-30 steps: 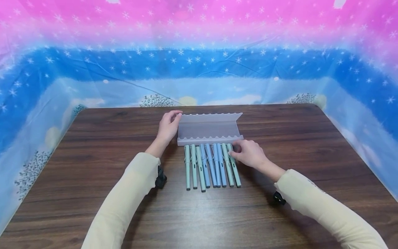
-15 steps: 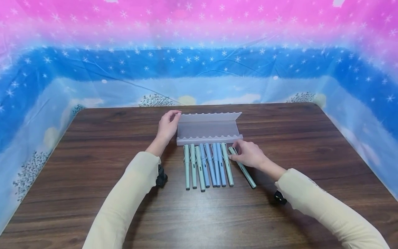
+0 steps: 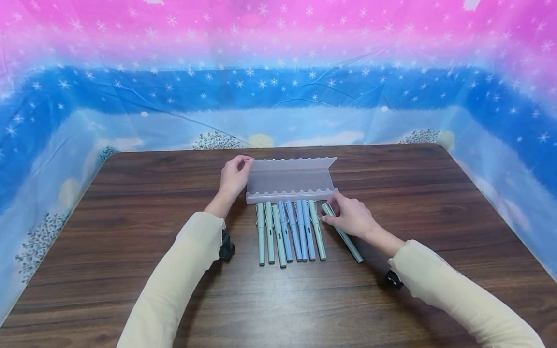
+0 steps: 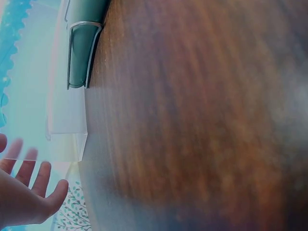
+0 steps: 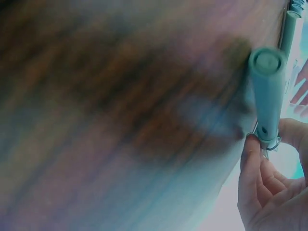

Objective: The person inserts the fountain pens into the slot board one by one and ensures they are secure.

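Observation:
A frosted plastic pen tray [image 3: 289,180] with scalloped front and back edges lies on the table. My left hand [image 3: 234,175] holds its left end near the back corner, thumb and fingertips at the edge; the left wrist view shows the other fingers [image 4: 42,178] loosely spread. In front of the tray lies a row of capped pens, green ones [image 3: 261,237] at both ends and blue ones [image 3: 301,229] between. Right of the row, my right hand [image 3: 353,215] pinches a green pen [image 5: 267,94] by its clip end, which the fingers partly hide. That pen slants toward the front right.
The wooden table [image 3: 130,208] carries the tray and pens near its middle. A snowflake-patterned cloth [image 3: 278,87] hangs behind the table and along both sides. Dark wrist cameras [image 3: 226,245] sit under the sleeves.
My right hand has drawn the rightmost green pen away from the row, and its lower end has swung right. The left hand stays at the tray's left end.

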### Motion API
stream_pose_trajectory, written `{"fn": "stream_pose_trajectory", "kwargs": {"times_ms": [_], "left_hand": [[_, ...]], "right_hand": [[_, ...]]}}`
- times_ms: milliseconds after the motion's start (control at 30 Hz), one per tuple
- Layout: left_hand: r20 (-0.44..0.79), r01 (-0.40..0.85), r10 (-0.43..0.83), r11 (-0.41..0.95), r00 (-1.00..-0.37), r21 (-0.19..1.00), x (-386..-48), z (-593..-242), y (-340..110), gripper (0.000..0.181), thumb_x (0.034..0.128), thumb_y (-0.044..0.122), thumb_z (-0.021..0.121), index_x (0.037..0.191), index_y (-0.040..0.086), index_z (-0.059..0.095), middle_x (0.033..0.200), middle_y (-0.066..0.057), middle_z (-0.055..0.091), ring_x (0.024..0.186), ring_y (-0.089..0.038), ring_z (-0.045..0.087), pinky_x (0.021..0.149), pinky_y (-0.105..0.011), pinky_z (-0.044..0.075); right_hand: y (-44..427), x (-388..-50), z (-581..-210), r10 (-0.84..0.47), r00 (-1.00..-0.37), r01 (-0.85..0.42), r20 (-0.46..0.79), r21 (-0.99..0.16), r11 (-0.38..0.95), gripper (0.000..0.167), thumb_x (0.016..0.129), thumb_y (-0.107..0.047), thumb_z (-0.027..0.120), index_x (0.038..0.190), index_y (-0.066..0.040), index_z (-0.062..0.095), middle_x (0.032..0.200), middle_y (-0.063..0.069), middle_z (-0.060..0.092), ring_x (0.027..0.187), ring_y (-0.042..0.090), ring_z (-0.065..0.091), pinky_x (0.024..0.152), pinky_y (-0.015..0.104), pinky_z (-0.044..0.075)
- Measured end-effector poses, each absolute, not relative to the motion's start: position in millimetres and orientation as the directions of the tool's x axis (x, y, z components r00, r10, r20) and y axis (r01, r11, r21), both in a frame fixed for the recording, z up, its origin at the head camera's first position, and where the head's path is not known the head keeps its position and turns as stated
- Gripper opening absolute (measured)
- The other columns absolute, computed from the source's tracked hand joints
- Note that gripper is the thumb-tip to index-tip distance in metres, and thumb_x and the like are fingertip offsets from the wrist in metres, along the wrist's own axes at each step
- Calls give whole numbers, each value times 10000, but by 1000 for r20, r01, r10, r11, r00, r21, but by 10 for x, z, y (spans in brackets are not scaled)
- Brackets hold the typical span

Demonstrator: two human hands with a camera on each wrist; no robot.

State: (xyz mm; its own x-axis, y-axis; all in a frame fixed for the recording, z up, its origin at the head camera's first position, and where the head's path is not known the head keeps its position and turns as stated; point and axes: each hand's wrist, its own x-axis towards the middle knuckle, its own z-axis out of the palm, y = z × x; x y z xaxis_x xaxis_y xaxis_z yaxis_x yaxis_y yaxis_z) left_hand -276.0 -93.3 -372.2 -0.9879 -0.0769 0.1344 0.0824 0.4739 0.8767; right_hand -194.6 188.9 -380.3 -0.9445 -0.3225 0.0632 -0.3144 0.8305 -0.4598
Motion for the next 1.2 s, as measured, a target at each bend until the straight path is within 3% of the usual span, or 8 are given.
{"fn": "stream_pose_trajectory", "kwargs": {"times_ms": [133,500,800,1200], "left_hand": [[130,75,-83,480,-988,874,-2765,-3719,-935,271,913,258,480,1052,57,598,1056,-96,574,988,-227,492,856,-356,374],[124,68,-84,487,-989,871,-2760,-3714,-939,263,914,250,478,1060,67,599,1084,-90,569,1027,-223,482,883,-350,363],[120,65,-85,480,-989,875,-2756,-3712,-934,256,916,244,473,1053,71,604,1068,-83,573,1012,-218,485,873,-351,368],[119,60,-90,486,-989,872,-2766,-3714,-941,259,910,262,485,1047,76,602,1070,-80,573,1020,-221,482,881,-352,358]], "right_hand": [[1901,-1941,-3793,-339,-935,-346,105,-483,804,387,789,-227,662,1106,-83,494,643,-9,480,483,127,416,416,271,328],[1948,-1972,-3807,-343,-925,-375,165,-545,749,311,830,-209,621,1089,-77,511,714,-5,561,575,112,505,505,284,412],[1980,-1994,-3708,-308,-945,-305,110,-639,706,380,838,-241,608,1153,-37,545,754,10,588,635,141,524,550,304,429],[2035,-2093,-3512,-202,-971,-235,130,-697,677,347,817,-307,624,1040,-48,562,820,60,572,716,178,535,584,312,428]]}}
